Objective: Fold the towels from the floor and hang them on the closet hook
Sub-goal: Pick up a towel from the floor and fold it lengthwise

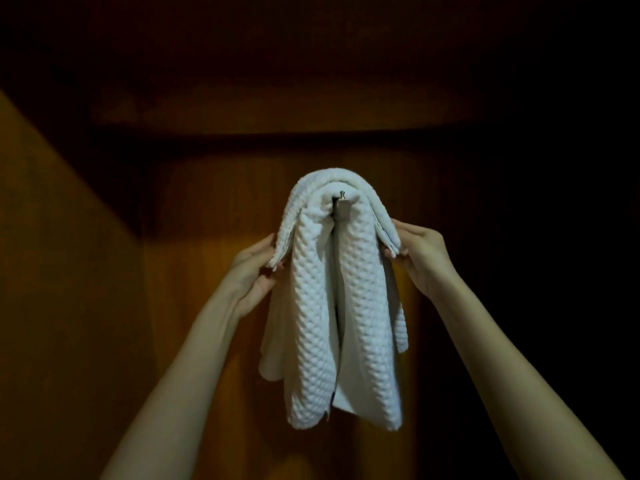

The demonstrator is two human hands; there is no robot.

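Folded towels (311, 323) draped over closet hook (341, 202), centre frame. Left hand (258, 268) pinches their edge at 9 o'clock, right hand (419, 251) at 3. Hanging looks nearly done; release remains. Floor unseen.

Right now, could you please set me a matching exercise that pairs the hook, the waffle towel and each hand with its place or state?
Things:
1. hook
2. waffle towel
3. left hand
4. right hand

Places or states:
A. pinches the right edge of the outer towel
B. hangs down in two long folds
C. peeks out under the top fold
D. grips the outer towel's left edge

Pairs: 1-C, 2-B, 3-D, 4-A.
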